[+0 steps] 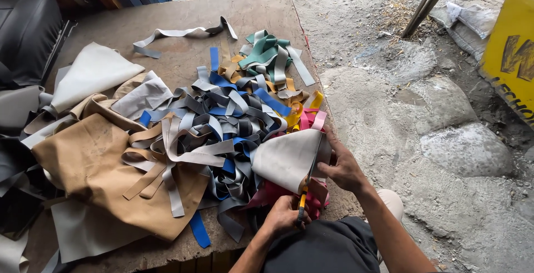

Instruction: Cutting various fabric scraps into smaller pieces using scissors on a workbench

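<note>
Worn wooden board [183, 56] under heaped leather strips [222, 123], tan hide [94, 167], grey offcuts [94, 72].

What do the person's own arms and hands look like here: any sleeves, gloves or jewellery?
Both forearms are bare, with no sleeves in view. The left hand and right hand wear no gloves, and no watch, ring or bracelet shows. Below them the person wears dark grey clothing.

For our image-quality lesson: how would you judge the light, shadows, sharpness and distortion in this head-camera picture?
Head view: soft, even daylight, no glare; faint shadows under the strip pile. The scissors and grey sheet between left hand and right hand are sharp. Wide-angle bending shows at the edges, where the yellow board leans.
</note>
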